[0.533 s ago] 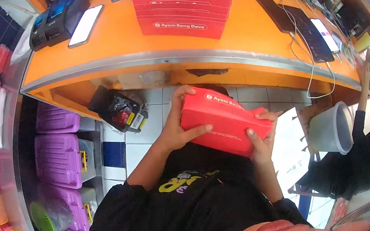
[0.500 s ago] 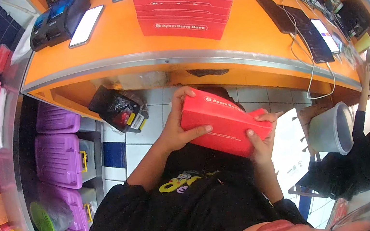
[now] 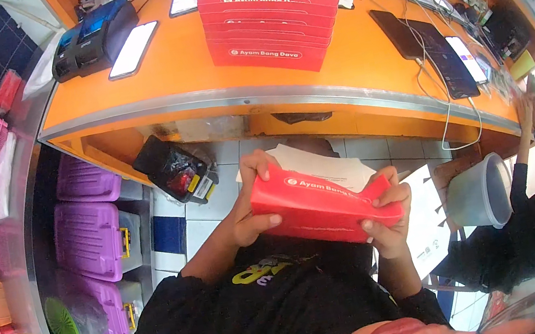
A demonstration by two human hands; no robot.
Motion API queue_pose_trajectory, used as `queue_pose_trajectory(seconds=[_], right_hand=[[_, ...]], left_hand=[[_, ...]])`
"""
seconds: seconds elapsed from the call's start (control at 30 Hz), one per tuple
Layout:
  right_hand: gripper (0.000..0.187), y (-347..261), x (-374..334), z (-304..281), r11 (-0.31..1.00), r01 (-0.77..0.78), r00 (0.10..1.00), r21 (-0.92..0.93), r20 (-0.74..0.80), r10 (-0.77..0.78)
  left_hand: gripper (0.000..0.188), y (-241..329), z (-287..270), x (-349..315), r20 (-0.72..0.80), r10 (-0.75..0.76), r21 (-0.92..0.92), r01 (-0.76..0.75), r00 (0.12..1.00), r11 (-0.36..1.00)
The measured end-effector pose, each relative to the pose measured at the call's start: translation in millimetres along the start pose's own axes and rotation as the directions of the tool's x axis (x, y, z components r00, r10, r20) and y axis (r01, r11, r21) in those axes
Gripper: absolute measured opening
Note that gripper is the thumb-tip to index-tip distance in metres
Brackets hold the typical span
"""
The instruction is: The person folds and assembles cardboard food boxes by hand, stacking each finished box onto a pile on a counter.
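Note:
A red cardboard food box (image 3: 310,211) with a white inside is held in front of my chest, below the counter's edge. My left hand (image 3: 253,201) grips its left end, thumb on the front panel and fingers over the top edge. At the other end my right hand (image 3: 388,214) pinches a folded corner flap between thumb and fingers. A white flap stands up behind the red front panel. On the orange counter ahead rises a stack of red boxes (image 3: 270,53) of the same kind.
The orange counter (image 3: 174,76) carries a black printer (image 3: 94,39), a phone (image 3: 133,50) and cabled devices. Purple-lidded bins (image 3: 88,239) stand at left. A black bin (image 3: 172,169) sits under the counter. At right are a translucent bucket (image 3: 480,191) and a person in black (image 3: 519,231).
The box has come slightly lower and tilted, so its white back flap now shows above the red panel. Both hands keep hold of it; the view has shifted a little.

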State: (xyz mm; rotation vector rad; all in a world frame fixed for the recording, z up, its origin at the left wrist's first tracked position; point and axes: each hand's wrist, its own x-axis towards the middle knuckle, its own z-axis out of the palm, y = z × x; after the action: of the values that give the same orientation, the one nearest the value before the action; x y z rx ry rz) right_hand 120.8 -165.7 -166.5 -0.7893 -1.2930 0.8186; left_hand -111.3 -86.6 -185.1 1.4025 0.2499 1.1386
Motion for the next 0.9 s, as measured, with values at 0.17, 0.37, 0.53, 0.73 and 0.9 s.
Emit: queue_pose_trajectory(seconds=[0.17,0.37,0.53,0.73,0.9], right_hand=[[0.049,-25,4,-3,0.975,0.127,0.992,-0.182,0.031,-0.123],[0.047,-75,23,-17,0.88,0.465,0.812,-0.097,0.441,-0.381],[0.031,-93,67,0,0.554,0.833,0.316,0.002,0.819,-0.478],[0.034,-70,155,29,0.422,0.738,0.622,-0.527,0.288,-0.729],[0.043,-86,254,45,0.859,0.394,0.918,-0.328,0.101,-0.383]], left_hand=[[0.051,22,8,8,-0.11,0.041,-0.053,-0.047,0.993,0.998],[0.048,35,-48,1,0.12,-0.537,0.231,0.502,0.835,0.833],[0.048,59,-10,11,-0.025,-0.792,-0.15,0.781,0.61,0.606],[0.052,115,-44,105,-0.486,-0.302,-0.016,0.337,0.82,0.941],[0.05,188,-75,209,-0.408,0.027,0.296,0.104,0.913,0.949]])
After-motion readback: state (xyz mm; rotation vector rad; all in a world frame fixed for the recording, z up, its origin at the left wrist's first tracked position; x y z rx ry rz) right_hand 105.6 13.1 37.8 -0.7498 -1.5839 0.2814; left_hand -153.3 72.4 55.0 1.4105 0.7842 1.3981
